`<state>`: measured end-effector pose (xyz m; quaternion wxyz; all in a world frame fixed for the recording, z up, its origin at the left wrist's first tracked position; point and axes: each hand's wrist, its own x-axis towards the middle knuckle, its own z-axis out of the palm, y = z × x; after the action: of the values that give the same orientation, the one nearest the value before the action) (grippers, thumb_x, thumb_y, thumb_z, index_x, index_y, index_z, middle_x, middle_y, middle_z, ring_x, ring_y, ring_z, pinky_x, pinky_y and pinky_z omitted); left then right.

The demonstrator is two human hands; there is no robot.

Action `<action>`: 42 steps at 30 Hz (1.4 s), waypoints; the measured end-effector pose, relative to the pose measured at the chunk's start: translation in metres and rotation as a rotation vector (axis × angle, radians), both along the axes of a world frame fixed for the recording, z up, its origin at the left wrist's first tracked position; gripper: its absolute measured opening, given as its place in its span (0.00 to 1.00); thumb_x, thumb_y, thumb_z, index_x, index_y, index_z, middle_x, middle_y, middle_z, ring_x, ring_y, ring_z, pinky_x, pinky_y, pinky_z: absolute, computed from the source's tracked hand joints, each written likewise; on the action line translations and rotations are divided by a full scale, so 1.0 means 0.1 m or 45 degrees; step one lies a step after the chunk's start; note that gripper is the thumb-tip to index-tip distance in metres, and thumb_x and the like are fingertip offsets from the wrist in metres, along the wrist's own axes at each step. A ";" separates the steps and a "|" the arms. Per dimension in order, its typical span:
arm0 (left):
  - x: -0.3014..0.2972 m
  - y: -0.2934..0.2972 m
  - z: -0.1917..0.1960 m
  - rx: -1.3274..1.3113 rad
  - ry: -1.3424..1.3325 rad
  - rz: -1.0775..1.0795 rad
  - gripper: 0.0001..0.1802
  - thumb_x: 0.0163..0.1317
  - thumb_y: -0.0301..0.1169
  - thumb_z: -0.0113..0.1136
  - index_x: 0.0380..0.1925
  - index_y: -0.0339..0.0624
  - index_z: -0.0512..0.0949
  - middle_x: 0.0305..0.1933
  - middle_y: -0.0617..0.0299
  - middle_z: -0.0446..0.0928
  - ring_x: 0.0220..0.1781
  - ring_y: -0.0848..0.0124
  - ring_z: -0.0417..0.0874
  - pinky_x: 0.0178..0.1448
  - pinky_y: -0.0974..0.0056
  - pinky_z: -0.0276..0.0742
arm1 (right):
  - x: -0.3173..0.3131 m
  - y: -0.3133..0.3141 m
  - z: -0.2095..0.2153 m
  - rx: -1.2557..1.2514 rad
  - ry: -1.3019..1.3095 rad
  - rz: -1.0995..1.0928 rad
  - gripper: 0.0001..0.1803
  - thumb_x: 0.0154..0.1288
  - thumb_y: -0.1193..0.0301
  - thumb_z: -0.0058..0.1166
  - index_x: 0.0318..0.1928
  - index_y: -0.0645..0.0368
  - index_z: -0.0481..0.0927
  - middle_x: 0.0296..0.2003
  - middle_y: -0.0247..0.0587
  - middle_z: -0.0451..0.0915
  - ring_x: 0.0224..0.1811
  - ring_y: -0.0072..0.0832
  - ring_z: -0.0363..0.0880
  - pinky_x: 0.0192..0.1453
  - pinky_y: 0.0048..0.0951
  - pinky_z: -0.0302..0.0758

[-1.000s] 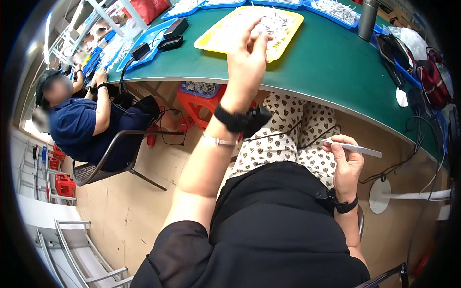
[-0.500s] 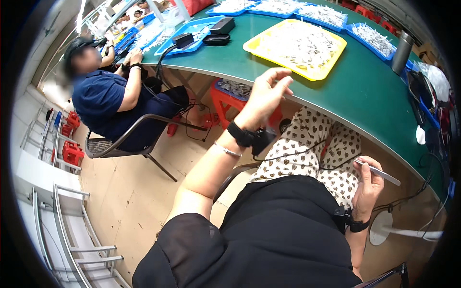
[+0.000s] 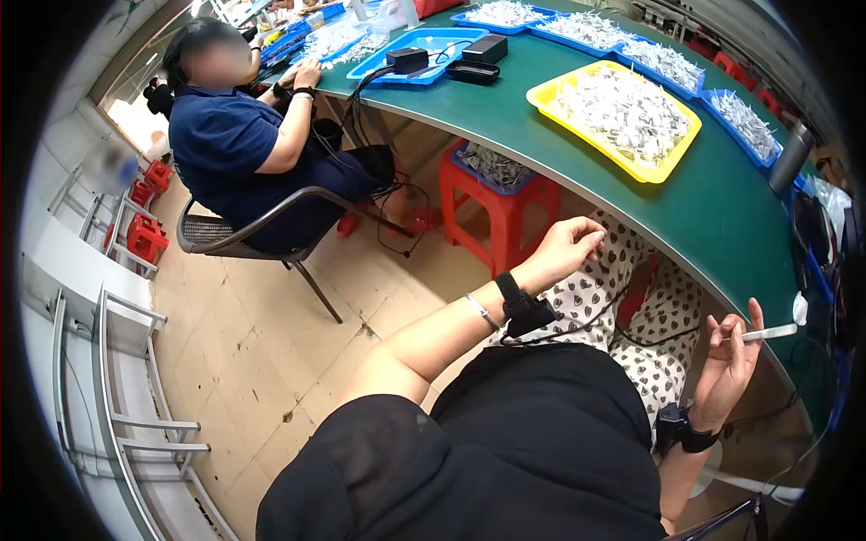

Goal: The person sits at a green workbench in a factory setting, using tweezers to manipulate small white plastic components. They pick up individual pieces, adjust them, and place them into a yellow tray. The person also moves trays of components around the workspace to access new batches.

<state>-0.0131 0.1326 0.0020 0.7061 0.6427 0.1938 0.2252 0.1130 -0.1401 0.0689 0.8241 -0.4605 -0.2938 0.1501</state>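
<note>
Right hand pinches a thin white tool below the green table; left hand hangs loosely curled, empty, nearby.

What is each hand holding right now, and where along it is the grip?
The right hand pinches a thin white stick-like tool near one end. The left hand is loosely curled; whether it holds anything cannot be told.

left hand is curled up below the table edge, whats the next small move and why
Probably lift the left hand up and forward over the green table toward the yellow tray of small white parts. It hangs loosely curled and seemingly empty beneath the edge, while the right hand already holds a thin white stick at the ready.
</note>
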 end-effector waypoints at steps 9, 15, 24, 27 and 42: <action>0.09 -0.14 -0.18 0.167 0.084 -0.023 0.13 0.71 0.31 0.58 0.50 0.35 0.79 0.42 0.61 0.83 0.40 0.76 0.82 0.45 0.70 0.78 | 0.22 0.15 0.07 -0.060 0.264 0.269 0.21 0.82 0.57 0.35 0.52 0.63 0.73 0.23 0.27 0.65 0.21 0.17 0.63 0.39 0.27 0.72; 0.22 -0.13 0.19 -0.124 -0.053 0.133 0.22 0.74 0.44 0.53 0.53 0.35 0.73 0.48 0.55 0.79 0.43 0.73 0.82 0.44 0.70 0.79 | 0.40 -0.01 0.01 -0.278 0.265 0.450 0.15 0.79 0.63 0.43 0.52 0.63 0.74 0.28 0.34 0.76 0.29 0.21 0.78 0.43 0.28 0.79; 0.51 -0.05 0.21 -0.514 -0.130 0.486 0.22 0.71 0.50 0.52 0.50 0.45 0.77 0.44 0.63 0.83 0.46 0.70 0.82 0.50 0.61 0.78 | 0.71 -0.35 0.07 -0.479 -0.020 0.601 0.13 0.77 0.66 0.49 0.52 0.63 0.76 0.29 0.31 0.77 0.29 0.17 0.78 0.35 0.22 0.76; 0.57 -0.13 0.25 -0.465 -0.146 0.536 0.27 0.73 0.50 0.47 0.62 0.43 0.70 0.62 0.57 0.76 0.60 0.62 0.78 0.64 0.54 0.74 | 0.86 -0.31 0.30 -0.375 -0.198 0.609 0.11 0.75 0.69 0.52 0.50 0.64 0.77 0.30 0.39 0.79 0.28 0.22 0.80 0.32 0.25 0.76; 0.32 0.04 0.45 -0.393 0.393 0.115 0.27 0.76 0.52 0.44 0.42 0.36 0.79 0.33 0.56 0.84 0.31 0.70 0.84 0.38 0.67 0.79 | 1.06 0.59 0.58 -0.022 0.827 0.707 0.20 0.81 0.62 0.39 0.55 0.67 0.75 0.19 0.25 0.64 0.18 0.14 0.60 0.37 0.28 0.73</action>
<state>0.0192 0.1368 0.0473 0.7473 0.5445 0.3604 0.1230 0.2194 -0.0807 0.1268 0.7983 -0.2995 -0.1307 0.5059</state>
